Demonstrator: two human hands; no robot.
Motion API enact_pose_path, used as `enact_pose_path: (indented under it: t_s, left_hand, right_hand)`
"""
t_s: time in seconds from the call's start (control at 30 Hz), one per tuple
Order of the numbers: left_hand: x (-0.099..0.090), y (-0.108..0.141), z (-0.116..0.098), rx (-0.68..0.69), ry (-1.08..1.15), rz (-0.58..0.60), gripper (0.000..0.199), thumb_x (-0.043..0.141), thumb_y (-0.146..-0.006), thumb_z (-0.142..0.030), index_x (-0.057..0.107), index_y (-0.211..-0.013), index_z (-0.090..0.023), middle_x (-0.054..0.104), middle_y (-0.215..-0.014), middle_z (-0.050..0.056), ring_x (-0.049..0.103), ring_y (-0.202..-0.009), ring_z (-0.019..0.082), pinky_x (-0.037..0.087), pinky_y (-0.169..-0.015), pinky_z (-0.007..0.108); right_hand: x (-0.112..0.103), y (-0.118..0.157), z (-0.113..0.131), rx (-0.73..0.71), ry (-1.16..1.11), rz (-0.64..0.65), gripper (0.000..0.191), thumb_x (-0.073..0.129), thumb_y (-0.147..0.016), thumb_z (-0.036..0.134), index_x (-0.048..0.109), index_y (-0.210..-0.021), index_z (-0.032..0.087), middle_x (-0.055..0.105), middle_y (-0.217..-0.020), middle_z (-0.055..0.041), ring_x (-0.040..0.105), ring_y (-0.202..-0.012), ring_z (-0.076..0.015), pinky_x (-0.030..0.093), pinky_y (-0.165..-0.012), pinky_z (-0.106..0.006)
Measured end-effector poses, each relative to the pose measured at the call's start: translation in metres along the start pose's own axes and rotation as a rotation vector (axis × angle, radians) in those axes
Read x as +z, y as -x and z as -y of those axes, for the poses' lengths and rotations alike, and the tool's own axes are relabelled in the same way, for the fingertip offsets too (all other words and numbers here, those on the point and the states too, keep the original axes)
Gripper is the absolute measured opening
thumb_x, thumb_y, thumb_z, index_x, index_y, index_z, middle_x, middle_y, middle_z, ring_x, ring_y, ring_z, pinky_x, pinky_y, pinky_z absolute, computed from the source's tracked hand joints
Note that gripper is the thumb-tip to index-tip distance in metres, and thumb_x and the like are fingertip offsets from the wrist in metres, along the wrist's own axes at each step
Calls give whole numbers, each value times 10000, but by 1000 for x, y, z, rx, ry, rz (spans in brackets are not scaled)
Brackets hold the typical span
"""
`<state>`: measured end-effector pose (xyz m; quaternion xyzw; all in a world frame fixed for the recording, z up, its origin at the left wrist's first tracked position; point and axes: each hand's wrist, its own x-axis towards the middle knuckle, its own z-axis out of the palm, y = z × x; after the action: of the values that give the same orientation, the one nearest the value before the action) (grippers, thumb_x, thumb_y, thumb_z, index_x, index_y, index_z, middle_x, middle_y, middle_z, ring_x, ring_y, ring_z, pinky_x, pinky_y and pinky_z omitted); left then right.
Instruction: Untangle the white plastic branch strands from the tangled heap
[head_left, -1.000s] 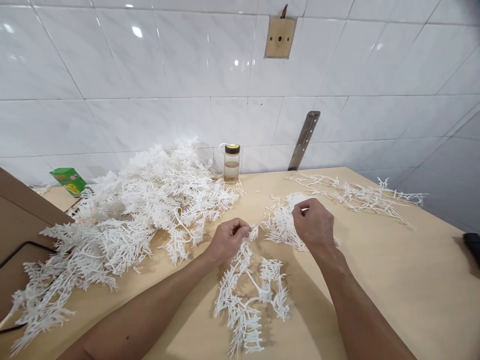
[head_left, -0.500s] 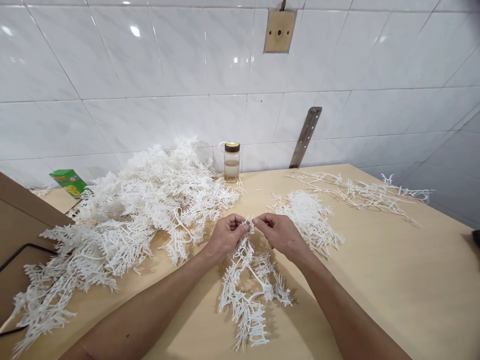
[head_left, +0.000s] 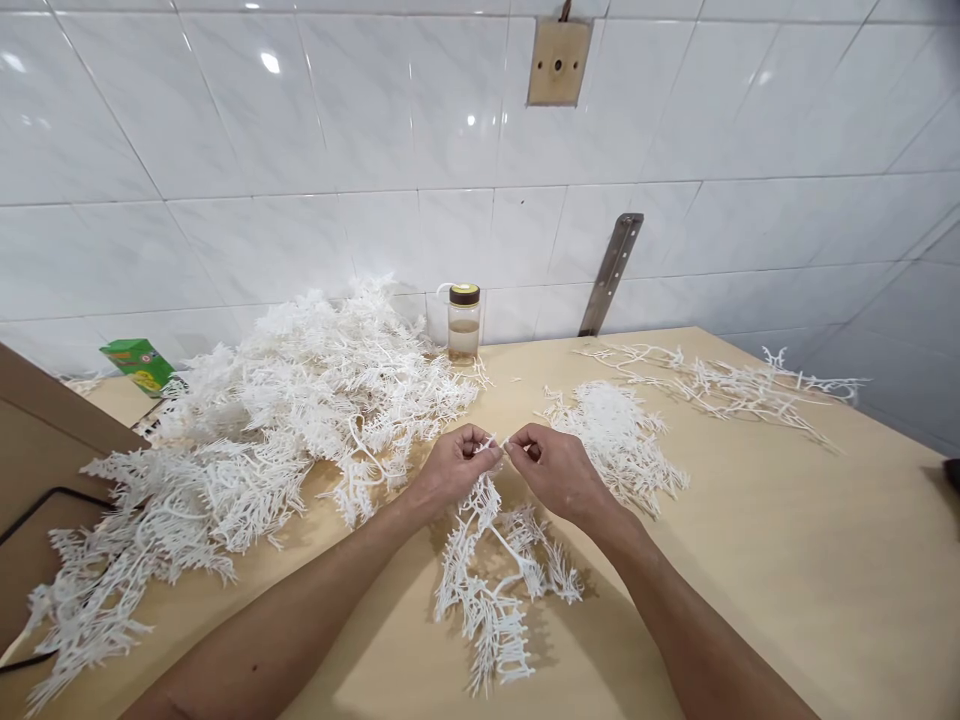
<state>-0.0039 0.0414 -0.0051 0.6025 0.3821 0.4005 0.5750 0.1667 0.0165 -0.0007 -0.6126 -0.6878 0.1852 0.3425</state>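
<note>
A white branching plastic sprig [head_left: 484, 590] hangs down over the table from my left hand [head_left: 456, 468], whose thumb and fingers pinch its upper end. My right hand [head_left: 551, 468] is closed beside it, thumb and forefinger pinched at a small white tip by the top of the sprig. The fingertips of both hands nearly meet. Just behind my right hand lies a small heap of short white twigs [head_left: 619, 445]. To the left spreads a large pile of white branching sprigs [head_left: 300, 390].
Bare white stems [head_left: 720, 385] lie at the back right of the table [head_left: 795, 560]. A jar [head_left: 463, 330] of pale liquid stands by the tiled wall. A green packet [head_left: 139, 366] and a brown carton [head_left: 52, 430] are at the left. A metal bracket [head_left: 611, 275] leans on the wall.
My right hand's fingertips have shifted slightly at the top of the sprig, which now shows less white between the two hands. The sprig has swung slightly left.
</note>
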Motion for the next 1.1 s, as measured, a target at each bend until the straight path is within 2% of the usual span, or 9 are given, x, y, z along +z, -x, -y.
enact_pose_path:
  t_s: [0.27, 0.47, 0.53, 0.63, 0.77, 0.87, 0.93, 1.0, 1.1]
  left_hand:
    - [-4, -1, 3, 10, -115, -39, 315, 698, -751, -460, 622, -753, -155, 507, -599, -33, 394, -528, 80, 285, -510, 223]
    - [-3, 2, -3, 9, -165, 40, 421, 678, -753, -556, 607, -652, -153, 452, -545, -38, 335, -501, 77, 242, -489, 235]
    - [0, 5, -4, -28, -127, 89, 424, 692, -744, -554, 593, -639, -156, 452, -546, -39, 329, -501, 75, 242, -490, 237]
    - [3, 7, -1, -58, -41, 109, 415, 724, -722, -545, 603, -654, -153, 477, -571, -34, 343, -506, 69, 249, -491, 235]
    - [0, 4, 4, -149, 8, 50, 430, 731, -699, -570, 604, -679, -160, 464, -544, -49, 304, -424, 50, 202, -420, 228]
    - [-4, 1, 9, -169, 53, 18, 433, 744, -683, -573, 595, -690, -166, 488, -551, -54, 279, -394, 38, 186, -395, 220]
    - [-6, 0, 12, -137, 93, 25, 422, 758, -681, -554, 616, -719, -158, 552, -608, -33, 341, -425, 42, 234, -417, 212]
    - [-6, -2, 15, -107, 121, 30, 414, 768, -685, -534, 640, -740, -144, 595, -662, -5, 420, -487, 58, 296, -464, 209]
    - [-5, -3, 16, -105, 145, 26, 424, 773, -684, -534, 655, -745, -131, 602, -669, 11, 476, -549, 82, 342, -518, 215]
  right_hand:
    - [-1, 3, 4, -73, 72, 17, 200, 478, -906, 290, 635, -825, 195, 669, -778, -31, 578, -684, -167, 398, -623, -282]
    - [4, 4, 5, -129, 178, 20, 180, 453, -937, 215, 603, -841, 187, 661, -836, -46, 580, -734, -169, 392, -660, -282]
    - [6, 1, 1, -96, 270, -21, 202, 424, -944, 189, 589, -828, 177, 655, -830, -66, 565, -701, -170, 374, -643, -286]
    - [3, -5, -12, -1, 375, -150, 191, 426, -910, 147, 570, -786, 174, 647, -814, -84, 554, -680, -175, 354, -632, -290]
    - [-12, -12, -29, 132, 246, -260, 128, 511, -862, 252, 582, -772, 196, 652, -730, -41, 580, -671, -189, 388, -676, -303]
    - [-21, -13, -31, 214, 163, -314, 126, 547, -814, 285, 627, -847, 192, 643, -676, -25, 583, -619, -188, 415, -672, -318]
    - [-21, -11, -25, 220, 60, -258, 198, 546, -812, 303, 659, -923, 184, 646, -686, -24, 576, -566, -171, 434, -627, -309]
    - [-18, -8, -17, 201, -110, -105, 267, 534, -841, 376, 682, -958, 187, 654, -708, -21, 552, -495, -143, 442, -547, -287]
    - [-7, -3, -5, 170, -329, 107, 353, 539, -848, 499, 707, -906, 194, 668, -725, -18, 518, -442, -117, 428, -443, -256]
